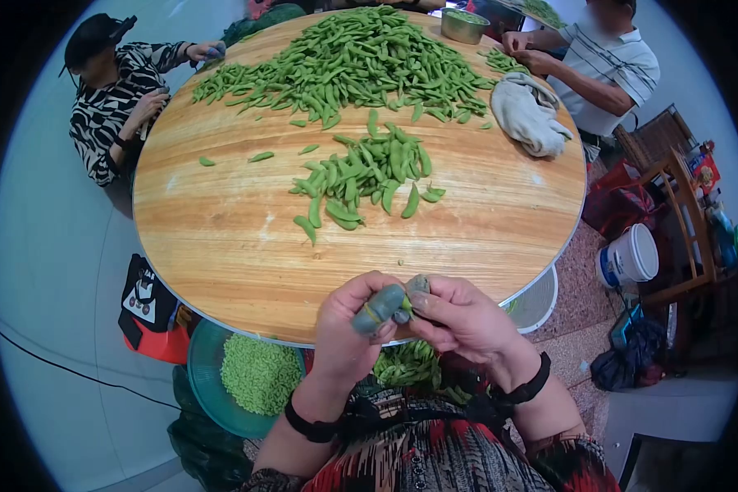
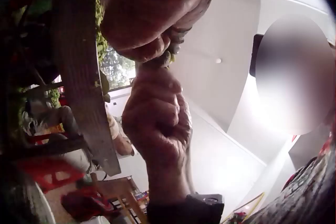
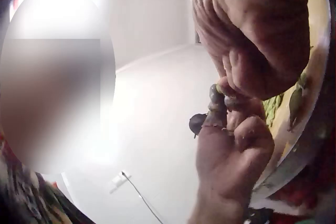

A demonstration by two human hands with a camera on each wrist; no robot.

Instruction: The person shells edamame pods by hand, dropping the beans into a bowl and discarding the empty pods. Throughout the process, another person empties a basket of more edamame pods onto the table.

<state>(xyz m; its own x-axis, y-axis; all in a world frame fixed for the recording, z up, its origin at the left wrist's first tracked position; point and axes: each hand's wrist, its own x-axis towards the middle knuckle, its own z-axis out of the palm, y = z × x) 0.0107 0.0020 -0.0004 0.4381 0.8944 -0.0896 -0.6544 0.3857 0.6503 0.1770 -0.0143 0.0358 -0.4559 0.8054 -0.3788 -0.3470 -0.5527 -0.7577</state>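
In front of my chest, at the near table edge, my two hands meet over a small green soybean pod [image 1: 407, 303]. My left hand [image 1: 346, 320] pinches one end of it, its thumb wearing a grey-green finger cover [image 1: 377, 310] with a yellowish band. My right hand [image 1: 470, 321] pinches the other end, a dark cover on one fingertip. Fingers hide most of the pod. In the left wrist view, curled fingers of the left hand [image 2: 157, 19] meet those of the right hand [image 2: 160, 111]. A small pile of pods [image 1: 369, 172] lies on the table beyond.
A large heap of pods [image 1: 361, 61] covers the far side of the round wooden table [image 1: 213, 271]. A grey cloth [image 1: 526, 111] lies at right. Shelled beans [image 1: 258, 373] fill a green basket [image 1: 203, 402] below left. Two people [image 1: 111, 98] sit at the sides. A white bucket [image 1: 631, 256] stands right.
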